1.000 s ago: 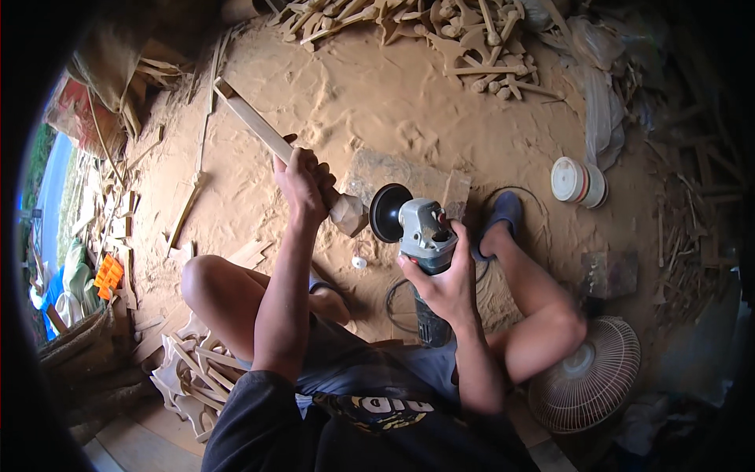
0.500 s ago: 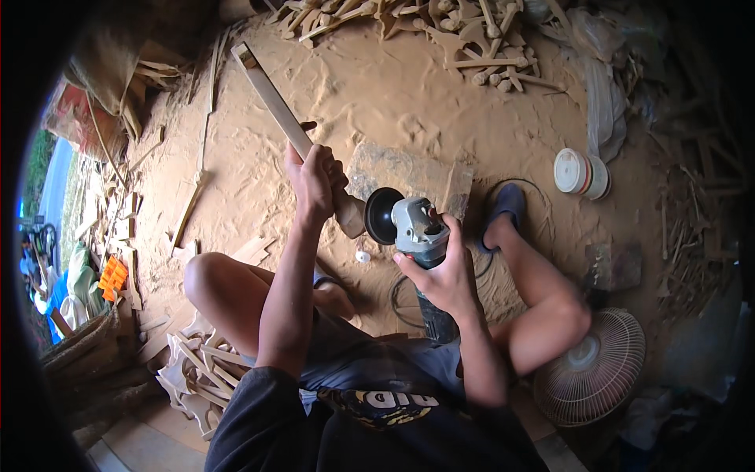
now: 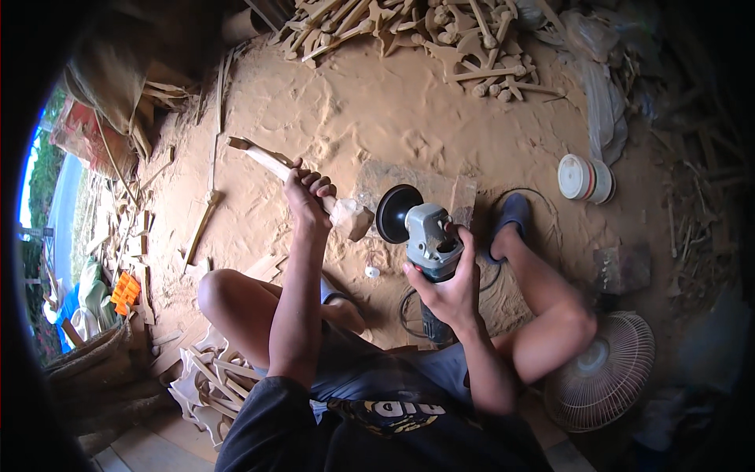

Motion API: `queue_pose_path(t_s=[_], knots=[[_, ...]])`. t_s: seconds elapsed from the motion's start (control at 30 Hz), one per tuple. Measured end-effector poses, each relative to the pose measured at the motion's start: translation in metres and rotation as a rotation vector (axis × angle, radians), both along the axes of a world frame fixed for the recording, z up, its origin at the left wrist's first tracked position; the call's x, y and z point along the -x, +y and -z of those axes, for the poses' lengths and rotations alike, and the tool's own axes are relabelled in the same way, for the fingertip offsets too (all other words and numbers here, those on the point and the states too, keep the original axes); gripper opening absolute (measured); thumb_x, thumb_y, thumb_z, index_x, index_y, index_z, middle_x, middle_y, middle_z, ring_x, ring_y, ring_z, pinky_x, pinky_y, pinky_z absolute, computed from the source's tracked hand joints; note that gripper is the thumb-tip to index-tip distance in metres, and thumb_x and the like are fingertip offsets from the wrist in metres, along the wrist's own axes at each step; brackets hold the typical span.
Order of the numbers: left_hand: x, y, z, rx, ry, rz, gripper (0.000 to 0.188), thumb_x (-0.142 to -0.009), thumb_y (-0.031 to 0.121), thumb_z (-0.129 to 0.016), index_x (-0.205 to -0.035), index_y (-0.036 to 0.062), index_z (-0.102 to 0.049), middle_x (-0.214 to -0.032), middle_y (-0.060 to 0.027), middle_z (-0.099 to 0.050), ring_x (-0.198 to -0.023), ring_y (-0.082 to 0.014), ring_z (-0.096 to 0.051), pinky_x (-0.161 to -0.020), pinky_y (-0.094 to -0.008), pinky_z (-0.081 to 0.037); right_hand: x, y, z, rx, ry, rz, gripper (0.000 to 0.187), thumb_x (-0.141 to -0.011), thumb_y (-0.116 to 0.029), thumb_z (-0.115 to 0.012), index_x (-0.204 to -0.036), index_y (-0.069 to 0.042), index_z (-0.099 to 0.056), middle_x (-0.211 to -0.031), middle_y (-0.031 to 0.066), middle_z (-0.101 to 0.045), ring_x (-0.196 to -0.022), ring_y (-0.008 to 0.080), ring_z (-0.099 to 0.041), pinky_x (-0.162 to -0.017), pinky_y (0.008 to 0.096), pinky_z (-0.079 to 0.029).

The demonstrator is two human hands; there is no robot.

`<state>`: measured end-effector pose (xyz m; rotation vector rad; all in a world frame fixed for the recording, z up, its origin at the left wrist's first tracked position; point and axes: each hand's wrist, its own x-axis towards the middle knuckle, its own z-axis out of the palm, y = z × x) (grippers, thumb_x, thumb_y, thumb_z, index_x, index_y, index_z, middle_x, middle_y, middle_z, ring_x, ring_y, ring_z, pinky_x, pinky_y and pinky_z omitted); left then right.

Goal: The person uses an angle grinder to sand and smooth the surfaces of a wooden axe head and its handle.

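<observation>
- Fingers of the left hand (image 3: 308,197) are curled tight round a pale wooden piece with a long shaft (image 3: 266,162). Grip sits mid-length, so the faceted wooden knob (image 3: 350,219) sticks out free on the right.
- Right hand (image 3: 454,293) clasps a grey-and-black power grinder (image 3: 429,230): thumb on one side, index finger on the other, remaining fingers hidden. Hold just behind the head probably gives best control of tilt.
- Black round disc (image 3: 391,214) on the grinder is turned toward the knob, just beside it. Narrow gap seems to show (spinning or not, can't tell).
- Knees are bent wide apart, which leaves the work out front between the legs. Grinder's rear end reaches back toward the shorts.
- Below: worn flat board (image 3: 393,177) lying on a tan dust-covered floor (image 3: 425,110), rippled and scuffed. Small white object (image 3: 371,272) sits near the left foot, kind unclear.
- Heap of pale carved wooden parts (image 3: 487,47) at the far side; second stack of pale curved wooden parts (image 3: 206,385) by the left thigh, within easy reach I'd say.
- Right side: white tub with a red band (image 3: 586,179), round wire-caged fan (image 3: 602,370) beside the right knee.
- Left side: bright orange plastic block (image 3: 126,293) among scraps, daylight beyond.
</observation>
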<state>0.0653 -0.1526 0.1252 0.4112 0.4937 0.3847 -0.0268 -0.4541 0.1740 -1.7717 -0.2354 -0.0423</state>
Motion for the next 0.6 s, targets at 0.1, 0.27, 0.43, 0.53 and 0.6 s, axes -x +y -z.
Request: queue_pose_path(t_s=[0.1,0.27,0.43,0.53,0.6], knots=[[0.001,-0.006,0.004,0.1,0.005,0.003,0.017,-0.098,0.015,-0.054,-0.113,0.0222,-0.057,-0.063,0.0094,-0.035,-0.046,-0.0061,-0.033,-0.04,-0.0231,-0.035,0.002,0.007,-0.004,-0.019,0.017,-0.05,0.087,-0.082,-0.023,-0.091,-0.147,-0.001,-0.038,-0.11,0.0205,-0.074,-0.097,0.0286,-0.077,-0.086,0.0419,-0.061],[0.001,0.0,-0.002,0.218,0.012,0.009,0.014,-0.098,0.016,-0.055,-0.111,0.0203,-0.058,-0.061,0.0098,-0.036,-0.045,-0.006,-0.033,-0.04,-0.0227,-0.035,0.003,0.007,-0.003,-0.016,0.014,-0.022,0.084,-0.082,-0.022,-0.09,-0.146,-0.001,-0.039,-0.108,0.0182,-0.075,-0.095,0.0272,-0.077,-0.085,0.0415,-0.06],[0.001,-0.006,-0.001,0.161,0.024,0.018,0.01,-0.099,0.017,-0.056,-0.109,0.0196,-0.058,-0.061,0.0103,-0.037,-0.045,-0.0054,-0.033,-0.04,-0.0223,-0.035,0.003,0.009,-0.005,-0.042,-0.046,-0.043,0.085,-0.082,-0.021,-0.09,-0.147,-0.002,-0.039,-0.11,0.0186,-0.074,-0.097,0.0272,-0.077,-0.086,0.041,-0.06],[0.004,0.003,-0.003,0.271,-0.116,0.087,0.003,-0.102,0.019,-0.056,-0.101,0.0184,-0.059,-0.061,0.0097,-0.038,-0.044,-0.0055,-0.032,-0.04,-0.0223,-0.034,0.003,0.008,0.0,-0.037,0.016,-0.004,0.085,-0.082,-0.021,-0.091,-0.148,-0.003,-0.039,-0.112,0.0198,-0.073,-0.098,0.0279,-0.076,-0.087,0.0409,-0.06],[0.012,0.004,-0.006,0.303,-0.167,0.088,0.01,-0.103,0.018,-0.055,-0.104,0.0167,-0.064,-0.061,0.0094,-0.038,-0.045,-0.0058,-0.033,-0.04,-0.0226,-0.034,-0.003,0.0,0.005,-0.001,-0.009,0.058,0.087,-0.082,-0.021,-0.091,-0.149,-0.002,-0.038,-0.112,0.0207,-0.073,-0.098,0.0286,-0.076,-0.086,0.041,-0.06]])
